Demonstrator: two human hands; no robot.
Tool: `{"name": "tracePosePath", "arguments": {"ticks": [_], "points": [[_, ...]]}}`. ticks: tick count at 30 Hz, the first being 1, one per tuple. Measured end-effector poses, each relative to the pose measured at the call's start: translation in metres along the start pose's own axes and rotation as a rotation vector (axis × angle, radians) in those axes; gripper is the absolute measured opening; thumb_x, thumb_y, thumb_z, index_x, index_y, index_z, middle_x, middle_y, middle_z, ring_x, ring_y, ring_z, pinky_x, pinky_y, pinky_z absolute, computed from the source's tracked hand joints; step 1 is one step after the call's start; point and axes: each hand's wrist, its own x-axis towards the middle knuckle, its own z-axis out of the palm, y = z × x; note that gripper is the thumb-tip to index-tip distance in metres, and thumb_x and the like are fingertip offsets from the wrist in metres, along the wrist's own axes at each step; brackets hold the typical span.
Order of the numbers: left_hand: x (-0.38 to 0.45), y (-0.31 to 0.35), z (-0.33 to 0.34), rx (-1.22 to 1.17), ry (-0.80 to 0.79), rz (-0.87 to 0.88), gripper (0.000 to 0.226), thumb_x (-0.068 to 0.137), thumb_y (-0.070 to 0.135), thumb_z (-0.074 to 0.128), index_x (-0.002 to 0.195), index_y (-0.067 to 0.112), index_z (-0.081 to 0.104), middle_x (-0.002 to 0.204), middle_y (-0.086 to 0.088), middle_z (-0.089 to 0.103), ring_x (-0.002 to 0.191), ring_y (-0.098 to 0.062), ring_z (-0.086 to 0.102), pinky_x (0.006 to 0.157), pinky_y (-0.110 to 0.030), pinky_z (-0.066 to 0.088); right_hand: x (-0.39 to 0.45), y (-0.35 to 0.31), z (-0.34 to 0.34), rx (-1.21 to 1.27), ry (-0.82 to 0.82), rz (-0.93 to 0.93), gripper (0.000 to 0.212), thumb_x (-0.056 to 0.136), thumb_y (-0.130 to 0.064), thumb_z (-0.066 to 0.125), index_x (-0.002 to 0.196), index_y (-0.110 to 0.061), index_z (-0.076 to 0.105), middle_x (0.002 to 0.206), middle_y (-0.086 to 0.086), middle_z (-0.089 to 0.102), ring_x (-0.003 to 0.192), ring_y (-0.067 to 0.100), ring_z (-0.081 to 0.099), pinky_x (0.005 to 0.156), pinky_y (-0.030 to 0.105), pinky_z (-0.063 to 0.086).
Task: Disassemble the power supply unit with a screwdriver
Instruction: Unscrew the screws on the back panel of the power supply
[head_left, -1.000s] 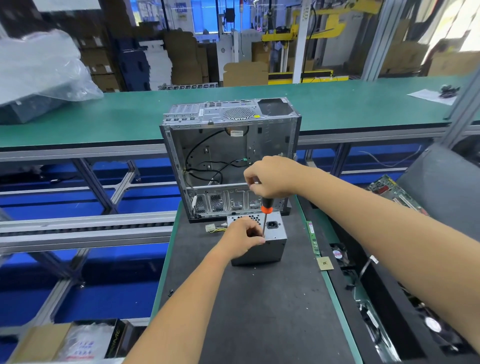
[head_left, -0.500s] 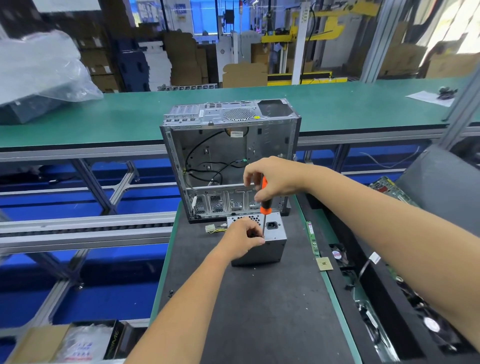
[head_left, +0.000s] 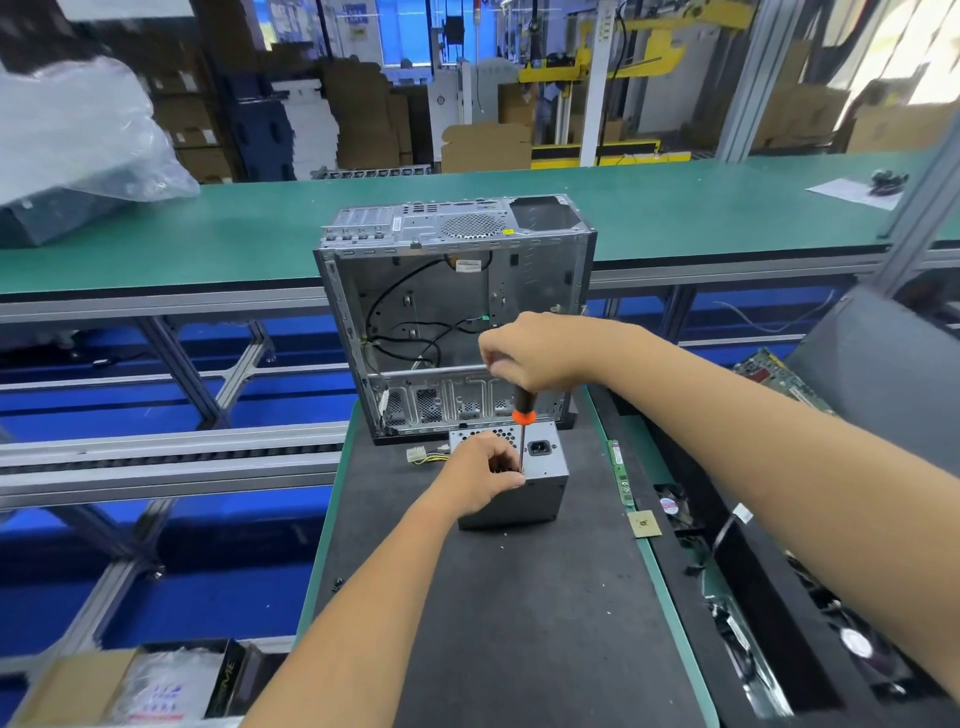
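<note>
A grey metal power supply unit (head_left: 540, 467) stands on the dark mat (head_left: 519, 623), its socket face turned up. My left hand (head_left: 483, 475) rests on its top left part, fingers pinched around the shaft of the screwdriver (head_left: 523, 410) near the tip. My right hand (head_left: 535, 353) grips the black and orange handle from above, holding the tool upright over the unit's top face. The tip itself is hidden behind my left fingers.
An empty computer case (head_left: 454, 312) stands open just behind the unit. A white cable connector (head_left: 417, 455) lies at its left. A memory stick (head_left: 621, 473) and a chip (head_left: 644, 524) lie along the mat's right edge. Bins with boards and fans (head_left: 779, 597) sit at right.
My right hand has turned on the screwdriver handle, covering more of its orange part. The left hand and the unit have stayed in place.
</note>
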Motion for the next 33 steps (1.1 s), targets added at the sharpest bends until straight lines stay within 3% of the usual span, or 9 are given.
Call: {"name": "tracePosePath", "arguments": {"ticks": [3, 5, 7, 9, 13, 18, 23, 29, 33], "points": [[0.000, -0.001, 0.000, 0.006, -0.009, 0.004, 0.014, 0.078, 0.015, 0.074, 0.073, 0.022, 0.063, 0.077, 0.012, 0.051, 0.065, -0.003, 0.045, 0.060, -0.011, 0.035, -0.008, 0.002, -0.009, 0.197, -0.097, -0.087, 0.032, 0.083, -0.003, 0.056, 0.109, -0.022, 0.050, 0.086, -0.006, 0.057, 0.074, 0.008, 0.052, 0.056, 0.019, 0.037], [0.001, -0.001, 0.000, 0.008, -0.012, 0.008, 0.015, 0.078, 0.015, 0.074, 0.074, 0.023, 0.062, 0.078, 0.011, 0.051, 0.066, -0.004, 0.045, 0.061, -0.011, 0.035, -0.010, 0.002, -0.009, 0.237, -0.091, -0.105, 0.034, 0.078, -0.004, 0.061, 0.107, -0.020, 0.051, 0.088, -0.005, 0.059, 0.072, 0.003, 0.052, 0.054, 0.013, 0.037], [0.001, -0.001, -0.001, 0.010, -0.014, 0.013, 0.018, 0.078, 0.015, 0.075, 0.073, 0.025, 0.061, 0.079, 0.011, 0.051, 0.067, -0.003, 0.045, 0.061, -0.011, 0.035, -0.008, 0.000, -0.006, 0.124, -0.045, -0.068, 0.017, 0.087, -0.024, 0.058, 0.101, -0.019, 0.049, 0.083, -0.002, 0.057, 0.073, 0.012, 0.055, 0.057, 0.025, 0.038], [0.001, 0.000, -0.001, 0.011, -0.018, 0.011, 0.019, 0.078, 0.015, 0.074, 0.072, 0.026, 0.060, 0.080, 0.011, 0.051, 0.068, -0.004, 0.045, 0.063, -0.014, 0.035, -0.005, -0.002, -0.001, -0.019, -0.002, 0.011, 0.018, 0.099, -0.034, 0.039, 0.092, -0.018, 0.043, 0.075, 0.001, 0.051, 0.069, 0.024, 0.054, 0.053, 0.031, 0.032], [0.001, -0.001, -0.001, 0.015, -0.022, 0.009, 0.018, 0.079, 0.015, 0.074, 0.073, 0.025, 0.060, 0.081, 0.011, 0.050, 0.068, -0.004, 0.045, 0.063, -0.012, 0.034, -0.002, -0.004, 0.000, -0.023, 0.015, 0.001, 0.005, 0.096, -0.018, 0.041, 0.097, -0.019, 0.045, 0.078, -0.002, 0.048, 0.070, 0.021, 0.050, 0.055, 0.031, 0.031], [0.001, -0.002, -0.001, 0.003, -0.020, 0.011, 0.017, 0.078, 0.014, 0.075, 0.075, 0.024, 0.061, 0.081, 0.010, 0.049, 0.068, -0.004, 0.044, 0.065, -0.014, 0.035, -0.009, -0.007, -0.011, 0.180, -0.113, -0.101, 0.031, 0.076, -0.007, 0.064, 0.101, -0.018, 0.050, 0.100, 0.000, 0.058, 0.070, 0.008, 0.048, 0.059, 0.026, 0.038], [0.001, -0.002, 0.000, -0.005, -0.015, 0.003, 0.018, 0.078, 0.014, 0.075, 0.074, 0.025, 0.061, 0.082, 0.011, 0.049, 0.070, -0.004, 0.045, 0.067, -0.016, 0.035, -0.006, -0.013, -0.004, -0.248, -0.055, 0.096, 0.013, 0.098, -0.023, 0.040, 0.099, -0.011, 0.044, 0.075, 0.004, 0.040, 0.059, 0.014, 0.041, 0.048, 0.029, 0.029], [0.001, -0.002, -0.001, -0.002, -0.017, 0.012, 0.017, 0.078, 0.014, 0.075, 0.074, 0.023, 0.061, 0.082, 0.008, 0.049, 0.070, -0.005, 0.044, 0.067, -0.016, 0.036, -0.006, -0.007, -0.009, 0.066, -0.078, -0.021, 0.019, 0.085, -0.016, 0.060, 0.102, -0.016, 0.051, 0.080, -0.009, 0.049, 0.072, 0.014, 0.048, 0.057, 0.027, 0.037], [0.002, -0.002, 0.000, 0.003, -0.015, 0.012, 0.019, 0.078, 0.014, 0.075, 0.073, 0.024, 0.060, 0.082, 0.008, 0.050, 0.069, -0.004, 0.044, 0.066, -0.016, 0.035, -0.007, -0.007, -0.008, 0.106, -0.129, -0.020, 0.034, 0.075, -0.017, 0.070, 0.101, -0.020, 0.048, 0.098, 0.002, 0.054, 0.084, 0.021, 0.056, 0.070, 0.038, 0.050]]}}
